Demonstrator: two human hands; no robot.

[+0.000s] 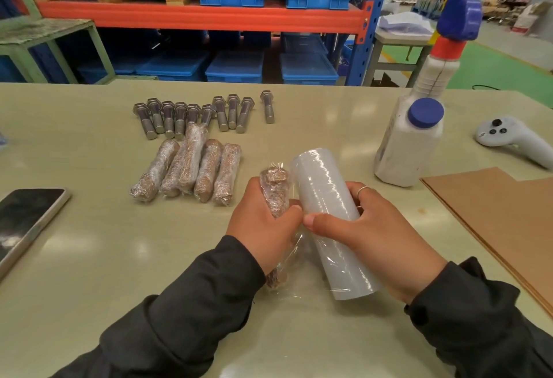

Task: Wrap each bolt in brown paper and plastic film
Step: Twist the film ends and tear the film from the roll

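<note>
- Left hand [263, 228] grips the half-wrapped bolt [274, 195], just beside the film roll [329, 222] held in the curled right hand [371, 228].
- Bare bolts [191, 114] line the far table [89, 258]; wrapped ones [191, 168] lie nearer (bare tabletop left of the hands).
- Brown paper [502, 222] reaches the right edge.

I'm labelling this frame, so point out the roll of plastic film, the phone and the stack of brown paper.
roll of plastic film [321, 189]: head view, upper part of its side.
phone [25, 217]: head view, middle of its dark screen.
stack of brown paper [496, 213]: head view, bare top sheet.
</note>
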